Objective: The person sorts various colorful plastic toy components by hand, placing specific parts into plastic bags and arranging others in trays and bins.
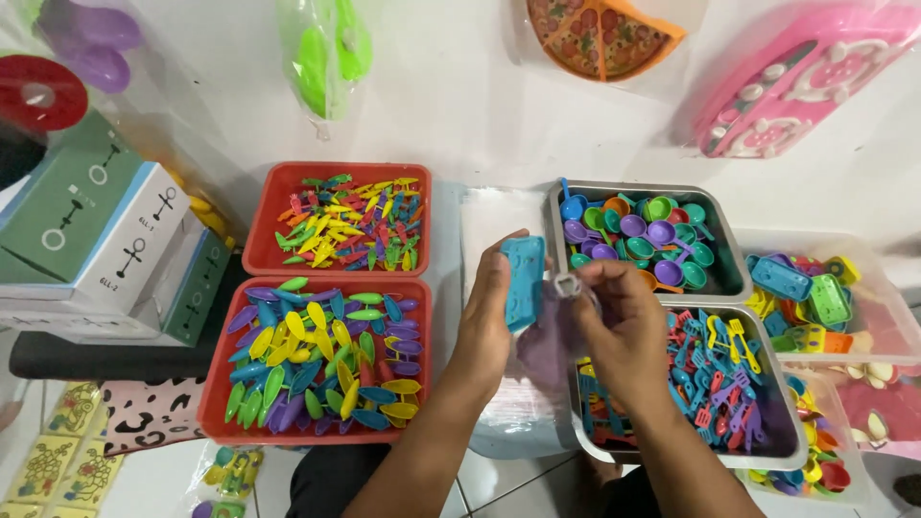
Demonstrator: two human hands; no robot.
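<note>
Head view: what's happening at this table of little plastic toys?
A person sits over sorted trays of small toy parts. The left hand holds a blue rectangular toy piece upright, while the right hand pinches a small clear plastic bag by its mouth. Two red trays of colourful pieces sit to the left; metal trays of tiny cups and utensils sit to the right.

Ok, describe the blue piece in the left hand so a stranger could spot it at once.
Start at the two red trays on the left, then move right to the left hand. Pinched upright in its fingers is a blue toy piece: flat and rectangular, unlike the slim leaf-shaped bits in the trays.
</note>
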